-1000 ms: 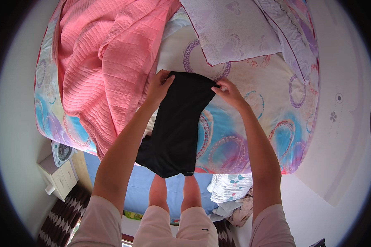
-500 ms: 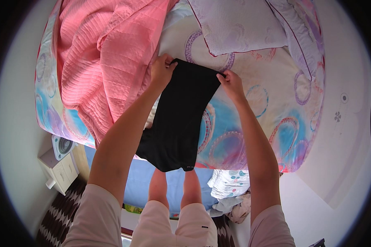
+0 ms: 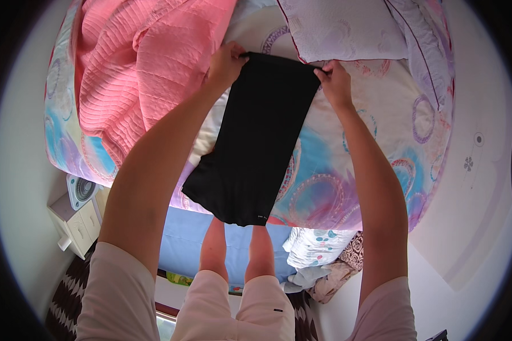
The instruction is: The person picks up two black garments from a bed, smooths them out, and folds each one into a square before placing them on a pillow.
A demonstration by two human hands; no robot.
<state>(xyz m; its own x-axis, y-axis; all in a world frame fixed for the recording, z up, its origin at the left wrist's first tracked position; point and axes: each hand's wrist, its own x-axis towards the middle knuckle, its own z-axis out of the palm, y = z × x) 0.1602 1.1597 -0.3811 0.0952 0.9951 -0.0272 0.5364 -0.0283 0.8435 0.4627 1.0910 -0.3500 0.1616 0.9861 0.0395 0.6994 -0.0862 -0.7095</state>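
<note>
A black garment (image 3: 261,131) is stretched out in front of me over the near side of the bed, its far edge drawn straight. My left hand (image 3: 227,63) pinches that edge at its left corner, beside the pink quilt. At the right corner, my right hand (image 3: 337,84) grips the same edge between thumb and fingers, just below a pillow. The garment's near end hangs in loose folds by the bed's front edge, above my legs, with small pale marks at its lower right corner. Its exact kind cannot be told.
A crumpled pink quilt (image 3: 170,68) covers the bed's left part. Pale pillows (image 3: 352,31) with dark red piping lie at the far right on the patterned sheet (image 3: 318,196). A small white cabinet (image 3: 82,227) with a fan (image 3: 81,190) stands at left; folded bedding (image 3: 316,247) lies near right.
Both hands have moved farther away from me, carrying the garment's far edge up the bed. The black cloth is now pulled longer and flatter.
</note>
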